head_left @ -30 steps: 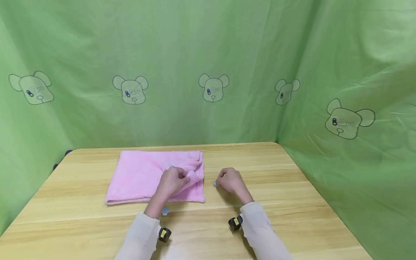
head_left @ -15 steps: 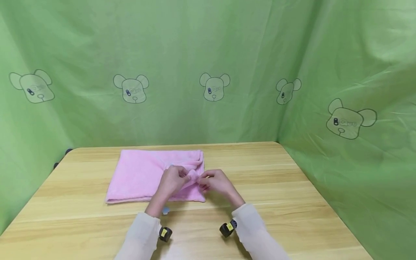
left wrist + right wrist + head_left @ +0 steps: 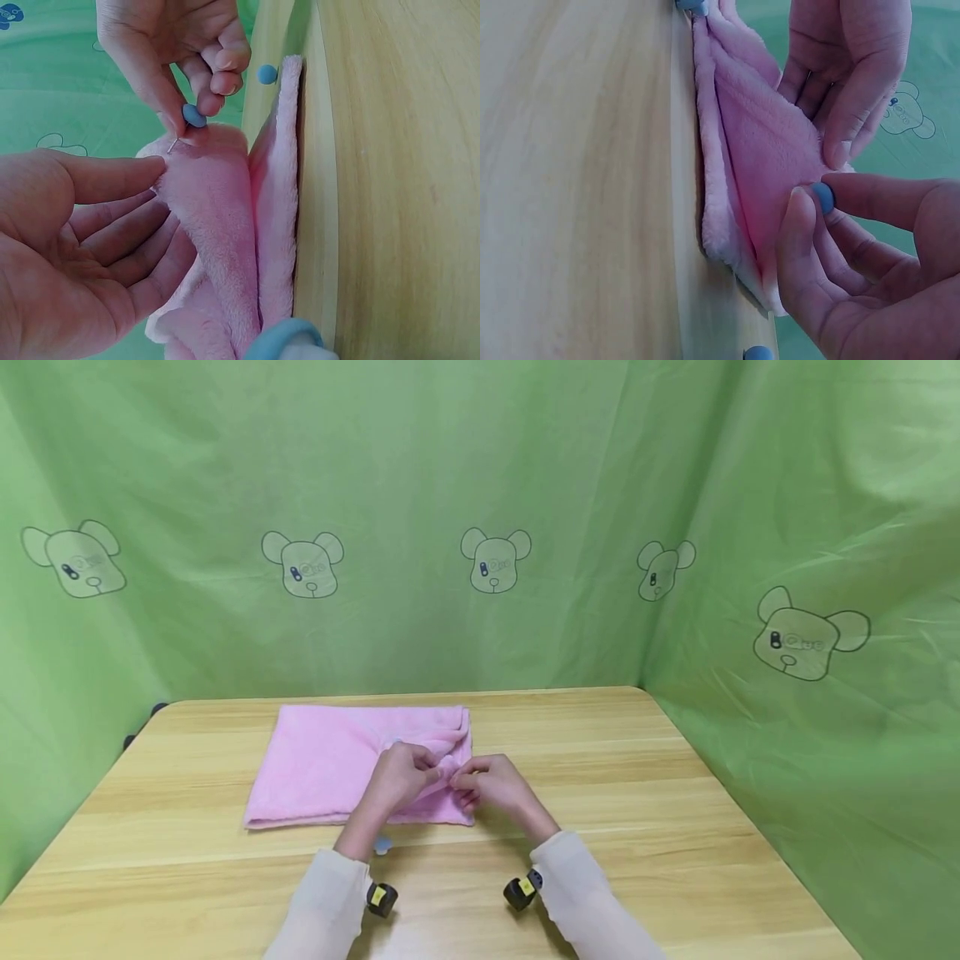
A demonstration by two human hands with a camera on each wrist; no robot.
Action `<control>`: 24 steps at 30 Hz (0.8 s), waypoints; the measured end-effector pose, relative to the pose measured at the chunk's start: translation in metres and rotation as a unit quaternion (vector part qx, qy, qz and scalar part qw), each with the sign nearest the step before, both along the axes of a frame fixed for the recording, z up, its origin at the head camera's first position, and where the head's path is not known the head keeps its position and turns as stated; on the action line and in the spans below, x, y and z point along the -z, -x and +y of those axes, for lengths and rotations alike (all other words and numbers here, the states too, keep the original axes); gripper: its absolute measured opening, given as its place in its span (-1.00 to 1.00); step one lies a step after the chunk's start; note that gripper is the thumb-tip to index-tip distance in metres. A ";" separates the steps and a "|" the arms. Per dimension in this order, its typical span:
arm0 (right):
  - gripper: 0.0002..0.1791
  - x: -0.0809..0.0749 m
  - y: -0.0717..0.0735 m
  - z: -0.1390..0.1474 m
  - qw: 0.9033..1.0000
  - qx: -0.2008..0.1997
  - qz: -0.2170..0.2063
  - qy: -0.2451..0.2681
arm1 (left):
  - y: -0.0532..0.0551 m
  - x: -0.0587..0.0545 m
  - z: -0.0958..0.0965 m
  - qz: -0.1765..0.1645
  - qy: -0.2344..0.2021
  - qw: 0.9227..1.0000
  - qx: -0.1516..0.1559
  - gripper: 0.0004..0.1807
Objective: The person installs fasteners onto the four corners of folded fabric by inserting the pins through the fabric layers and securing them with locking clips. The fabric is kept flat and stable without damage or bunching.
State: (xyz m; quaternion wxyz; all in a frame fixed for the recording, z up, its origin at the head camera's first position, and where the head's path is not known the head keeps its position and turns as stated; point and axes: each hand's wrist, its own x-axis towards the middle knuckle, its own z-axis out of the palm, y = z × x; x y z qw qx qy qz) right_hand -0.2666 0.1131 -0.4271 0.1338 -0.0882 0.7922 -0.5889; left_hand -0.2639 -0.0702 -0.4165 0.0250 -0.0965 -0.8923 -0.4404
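Note:
A folded pink plush cloth lies on the table. Near its right end my left hand pinches a raised fold between thumb and fingers. My right hand meets that fold from the right, holding a blue-headed pin between thumb and index finger. In the left wrist view, the pin's thin shaft touches the cloth close to the left thumb tip. The right wrist view shows the rounded blue head in the right fingers; the shaft is hidden there.
Just in front of the cloth lies a small blue-and-white piece. A round blue piece sits on the table beyond the cloth's edge. Another bluish piece shows behind my left hand. Green curtains enclose the wooden table.
My right hand has moved left from the bare table to the pinched fold, bringing the blue-headed pin against the cloth. My left hand keeps its hold, nearly still.

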 end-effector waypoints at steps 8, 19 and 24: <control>-0.81 0.000 -0.001 -0.004 1.000 0.016 -0.011 0.002 | -0.001 0.000 0.001 -0.001 -0.008 1.000 -0.002 -0.90; -0.76 0.000 -0.003 -0.004 0.999 0.015 -0.036 0.029 | -0.004 -0.003 0.003 0.020 -0.015 1.000 -0.011 -0.86; -0.56 0.001 -0.001 -0.003 0.995 -0.007 -0.073 0.065 | -0.004 -0.002 0.005 0.038 -0.003 0.999 -0.013 -0.82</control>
